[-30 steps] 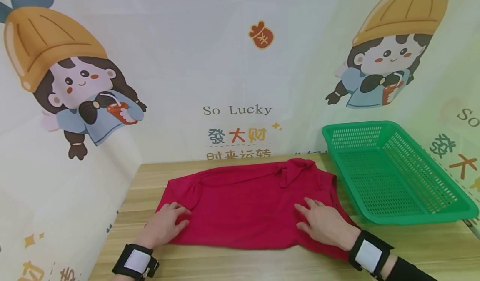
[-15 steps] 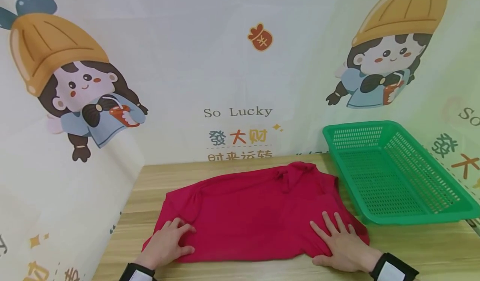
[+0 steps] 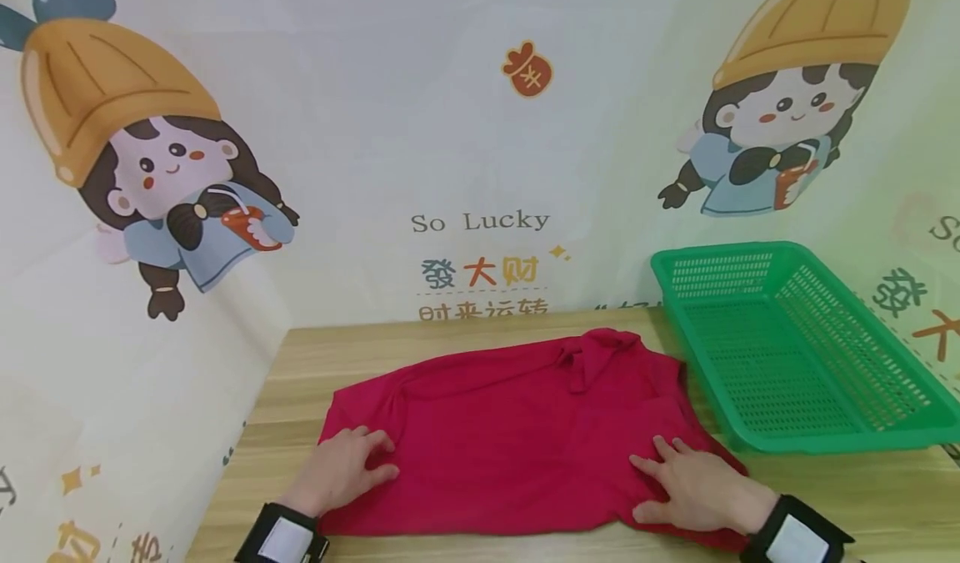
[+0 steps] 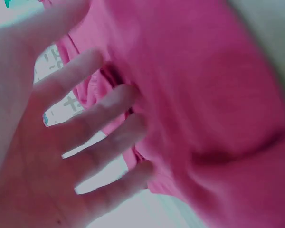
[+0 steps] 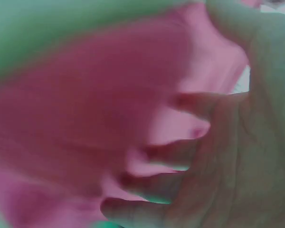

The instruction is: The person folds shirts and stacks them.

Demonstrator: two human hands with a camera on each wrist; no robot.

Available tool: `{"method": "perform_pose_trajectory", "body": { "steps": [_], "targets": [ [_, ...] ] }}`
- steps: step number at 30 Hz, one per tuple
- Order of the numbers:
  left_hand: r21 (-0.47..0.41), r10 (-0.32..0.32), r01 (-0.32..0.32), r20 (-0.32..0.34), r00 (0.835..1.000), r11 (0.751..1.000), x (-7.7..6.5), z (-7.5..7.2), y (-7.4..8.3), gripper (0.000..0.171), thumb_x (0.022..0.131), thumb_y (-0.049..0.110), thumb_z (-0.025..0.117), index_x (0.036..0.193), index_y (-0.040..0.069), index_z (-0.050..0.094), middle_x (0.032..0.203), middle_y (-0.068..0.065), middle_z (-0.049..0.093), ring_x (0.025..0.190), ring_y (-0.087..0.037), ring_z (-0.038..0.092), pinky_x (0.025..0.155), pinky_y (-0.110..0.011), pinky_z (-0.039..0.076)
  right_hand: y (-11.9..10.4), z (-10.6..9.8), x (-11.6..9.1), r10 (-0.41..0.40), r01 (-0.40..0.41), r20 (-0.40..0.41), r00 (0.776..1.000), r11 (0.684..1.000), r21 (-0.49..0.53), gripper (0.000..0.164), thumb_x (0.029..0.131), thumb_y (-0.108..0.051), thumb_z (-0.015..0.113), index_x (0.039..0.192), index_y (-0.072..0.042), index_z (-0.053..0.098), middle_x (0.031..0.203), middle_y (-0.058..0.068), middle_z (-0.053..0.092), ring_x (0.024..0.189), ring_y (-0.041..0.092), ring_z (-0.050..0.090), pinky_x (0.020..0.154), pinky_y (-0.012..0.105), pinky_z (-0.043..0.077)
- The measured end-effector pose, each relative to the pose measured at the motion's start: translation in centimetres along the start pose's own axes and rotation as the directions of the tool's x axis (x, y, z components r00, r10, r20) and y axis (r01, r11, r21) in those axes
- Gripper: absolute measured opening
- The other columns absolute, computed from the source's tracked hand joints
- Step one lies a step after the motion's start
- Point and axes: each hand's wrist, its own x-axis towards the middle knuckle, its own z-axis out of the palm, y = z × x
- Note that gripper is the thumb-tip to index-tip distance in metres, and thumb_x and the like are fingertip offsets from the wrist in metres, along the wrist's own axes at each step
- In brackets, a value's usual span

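Red shirt (image 3: 487, 446) lying folded into a wide panel on the wooden table (image 3: 247, 471), long side running left to right, its near hem close to the table's near edge. A bunched twist of cloth sits at the shirt's far right corner; a loose diagonal fold marks its left end.

Change: over the last second the whole shirt has slid toward the near edge, leaving a wider strip of bare wood along the table's far edge. Its right end now reaches further toward the near right corner. The right hand (image 3: 697, 486) has moved outward with that end; its fingers, splayed wide half a second ago, are now less spread.

Left hand (image 3: 341, 467) over the shirt's left end, thumb well apart from the fingers, fingers parted in the left wrist view; no pinch seen. Right hand palm down over the near right part, fingers apart, nothing gripped. Right wrist view blurred; how hard it presses, cannot tell.

Meaning, as judged: the cloth is being drawn nearer and kept flat, though the near hem is uneven at right and the twist remains.

Green basket (image 3: 840, 444) toward the table's right side, just beside the shirt.
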Motion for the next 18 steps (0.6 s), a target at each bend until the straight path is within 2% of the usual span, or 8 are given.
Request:
{"method": "perform_pose_trajectory", "body": {
  "steps": [2,4,7,9,11,13,16,18],
  "targets": [
    [0.024,0.012,-0.01,-0.06,0.998,1.0,1.0,-0.4,0.2,0.033,0.078,0.036,0.082,0.104,0.019,0.071,0.098,-0.002,0.067,0.089,-0.019,0.061,0.079,-0.04,0.055,-0.8,-1.7,1.0,-0.036,0.033,-0.062,0.997,0.998,-0.053,0.063,0.085,-0.049,0.07,0.131,-0.005,0.063,0.128,0.025,0.064,0.121,0.044,0.06,0.095,0.057,0.053],
    [0.039,0.015,-0.011,-0.099,0.995,0.999,1.9,-0.7,0.1,0.035,0.079,0.033,0.081,0.108,0.015,0.071,0.102,-0.006,0.068,0.093,-0.024,0.062,0.081,-0.043,0.056,-1.4,-3.3,2.5,-0.084,0.068,-0.136,0.987,0.991,-0.115,0.053,0.086,-0.038,0.072,0.128,-0.006,0.065,0.122,0.021,0.068,0.116,0.037,0.064,0.091,0.052,0.056],
    [0.046,-0.012,0.018,-0.118,0.993,0.999,3.0,-0.8,-0.1,0.047,0.077,0.032,0.082,0.117,0.011,0.067,0.109,-0.012,0.066,0.098,-0.03,0.062,0.082,-0.048,0.058,-1.9,-5.5,5.6,-0.132,0.089,-0.219,0.967,0.977,-0.196,0.052,0.086,-0.023,0.073,0.133,-0.006,0.06,0.128,0.022,0.064,0.121,0.039,0.06,0.09,0.053,0.056],
    [0.039,-0.039,0.044,-0.104,0.994,0.998,3.5,-0.7,-0.4,0.056,0.077,0.032,0.082,0.124,0.009,0.063,0.114,-0.016,0.063,0.102,-0.033,0.061,0.082,-0.05,0.058,-1.7,-6.5,7.9,-0.147,0.088,-0.247,0.958,0.968,-0.235,0.056,0.085,-0.014,0.072,0.137,-0.007,0.056,0.136,0.024,0.058,0.126,0.042,0.056,0.092,0.055,0.055],
    [0.033,-0.068,0.071,-0.083,0.994,0.997,3.9,-0.3,-0.6,0.063,0.076,0.032,0.082,0.129,0.007,0.059,0.117,-0.018,0.061,0.103,-0.034,0.059,0.082,-0.052,0.057,-1.3,-7.0,10.0,-0.151,0.082,-0.247,0.957,0.96,-0.269,0.061,0.083,-0.009,0.072,0.14,-0.008,0.052,0.14,0.025,0.053,0.128,0.045,0.052,0.094,0.057,0.053],
    [0.035,-0.086,0.089,-0.068,0.994,0.995,4.3,0.1,-0.7,0.066,0.076,0.033,0.082,0.13,0.005,0.057,0.118,-0.019,0.06,0.103,-0.034,0.058,0.083,-0.052,0.057,-0.7,-7.1,11.7,-0.13,0.062,-0.223,0.966,0.955,-0.29,0.064,0.082,-0.007,0.071,0.142,-0.009,0.05,0.143,0.026,0.049,0.132,0.047,0.047,0.099,0.061,0.049],
    [0.055,-0.097,0.101,-0.066,0.993,0.993,4.9,0.4,-0.4,0.063,0.076,0.033,0.08,0.127,0.004,0.058,0.114,-0.018,0.059,0.1,-0.032,0.058,0.082,-0.051,0.057,0.2,-7.1,13.4,-0.082,0.019,-0.184,0.979,0.947,-0.319,0.065,0.08,-0.008,0.074,0.142,-0.01,0.051,0.145,0.026,0.045,0.136,0.05,0.041,0.104,0.066,0.042],
    [0.067,-0.101,0.107,-0.076,0.992,0.992,5.2,0.5,-0.2,0.06,0.075,0.031,0.079,0.125,0.003,0.059,0.112,-0.018,0.059,0.098,-0.032,0.058,0.082,-0.05,0.057,0.7,-6.9,14.1,-0.056,-0.013,-0.181,0.982,0.935,-0.354,0.06,0.081,-0.01,0.074,0.137,-0.009,0.055,0.146,0.026,0.044,0.138,0.051,0.039,0.107,0.068,0.038]
  ]
}}
